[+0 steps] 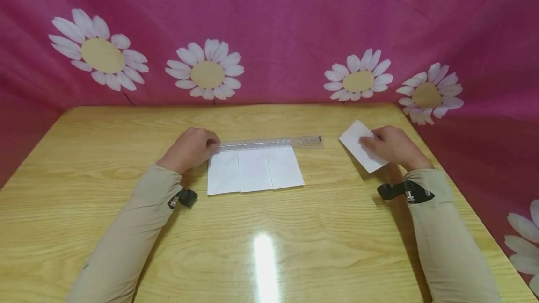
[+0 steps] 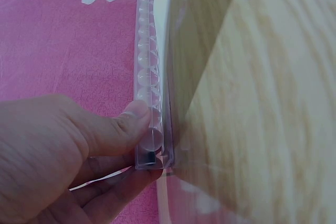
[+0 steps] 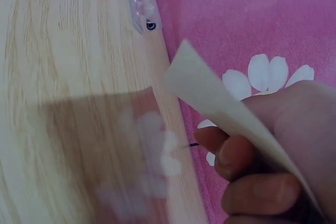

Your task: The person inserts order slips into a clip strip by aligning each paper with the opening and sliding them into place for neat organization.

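Note:
A clear plastic ruler [image 1: 269,143] lies crosswise along the top edges of several white paper pieces [image 1: 255,172] set side by side on the table. My left hand [image 1: 191,149] grips the ruler's left end. In the left wrist view the thumb [image 2: 134,116] lies on the ruler [image 2: 147,66] and the other fingers are at its end and underneath. To the right, my right hand [image 1: 396,145] holds a white paper piece [image 1: 358,146] tilted above the table. In the right wrist view that paper [image 3: 215,95] appears nearly edge-on, with curled fingers [image 3: 260,192] against one side.
The light wooden table [image 1: 227,242] carries a bright glare streak near its front. A pink curtain [image 1: 278,27] with large white daisies hangs behind it and along both sides. Dark straps [image 1: 393,191] sit around both wrists over beige sleeves [image 1: 450,242].

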Tool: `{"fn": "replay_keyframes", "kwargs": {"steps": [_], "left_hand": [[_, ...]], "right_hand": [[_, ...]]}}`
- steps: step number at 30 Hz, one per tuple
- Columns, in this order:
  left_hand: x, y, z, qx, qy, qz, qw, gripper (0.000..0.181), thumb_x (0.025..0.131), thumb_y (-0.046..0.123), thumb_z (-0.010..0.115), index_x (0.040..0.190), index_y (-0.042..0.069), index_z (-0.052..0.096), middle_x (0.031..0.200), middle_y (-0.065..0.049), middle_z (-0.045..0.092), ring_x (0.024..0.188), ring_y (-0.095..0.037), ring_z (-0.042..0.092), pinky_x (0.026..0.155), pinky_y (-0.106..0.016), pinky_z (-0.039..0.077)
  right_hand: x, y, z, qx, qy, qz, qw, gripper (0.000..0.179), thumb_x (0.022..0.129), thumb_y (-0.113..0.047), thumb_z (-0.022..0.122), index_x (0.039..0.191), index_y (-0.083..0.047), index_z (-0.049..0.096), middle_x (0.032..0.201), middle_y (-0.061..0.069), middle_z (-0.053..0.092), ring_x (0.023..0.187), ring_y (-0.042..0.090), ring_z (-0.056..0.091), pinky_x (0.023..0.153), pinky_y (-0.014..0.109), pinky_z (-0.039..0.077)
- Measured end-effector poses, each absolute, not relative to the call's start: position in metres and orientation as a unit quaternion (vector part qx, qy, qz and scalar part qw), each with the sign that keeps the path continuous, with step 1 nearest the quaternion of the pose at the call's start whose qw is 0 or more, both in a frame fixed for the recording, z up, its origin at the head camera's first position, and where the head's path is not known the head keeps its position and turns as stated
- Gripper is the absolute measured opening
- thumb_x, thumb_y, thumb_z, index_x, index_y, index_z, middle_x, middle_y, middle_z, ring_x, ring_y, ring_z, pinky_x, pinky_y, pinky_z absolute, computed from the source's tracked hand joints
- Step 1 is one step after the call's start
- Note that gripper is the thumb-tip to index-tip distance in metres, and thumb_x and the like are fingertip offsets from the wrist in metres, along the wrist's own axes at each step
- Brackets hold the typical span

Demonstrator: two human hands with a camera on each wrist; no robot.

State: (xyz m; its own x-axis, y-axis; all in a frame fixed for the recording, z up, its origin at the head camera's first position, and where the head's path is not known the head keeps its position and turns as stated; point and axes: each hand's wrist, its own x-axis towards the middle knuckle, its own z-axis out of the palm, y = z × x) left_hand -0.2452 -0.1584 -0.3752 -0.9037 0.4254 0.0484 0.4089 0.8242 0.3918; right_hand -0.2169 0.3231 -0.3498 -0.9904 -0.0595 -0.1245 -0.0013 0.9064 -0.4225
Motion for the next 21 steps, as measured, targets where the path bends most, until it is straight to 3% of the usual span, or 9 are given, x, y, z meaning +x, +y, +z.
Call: {"fn": "replay_keyframes", "kwargs": {"steps": [7, 21], "left_hand": [[-0.246, -0.155, -0.373, 0.215, 0.956, 0.196, 0.024, 0.021, 0.099, 0.011, 0.068, 0.114, 0.001, 0.077, 0.113, -0.017, 0.077, 0.097, -0.028, 0.066, 0.094, -0.047, 0.057], [-0.243, -0.158, -0.374, 0.223, 0.953, 0.203, 0.022, 0.018, 0.097, 0.01, 0.07, 0.112, 0.002, 0.078, 0.11, -0.016, 0.078, 0.096, -0.028, 0.066, 0.095, -0.048, 0.058]], "right_hand": [[-0.216, 0.318, -0.351, 0.008, 0.97, -0.236, 0.054, 0.056, 0.104, -0.045, 0.056, 0.13, 0.004, 0.065, 0.098, 0.018, 0.067, 0.084, 0.027, 0.059, 0.068, 0.03, 0.047], [-0.215, 0.304, -0.35, -0.031, 0.964, -0.265, 0.013, 0.047, 0.106, -0.04, 0.054, 0.116, 0.002, 0.072, 0.088, 0.015, 0.068, 0.074, 0.023, 0.059, 0.064, 0.029, 0.048]]}}
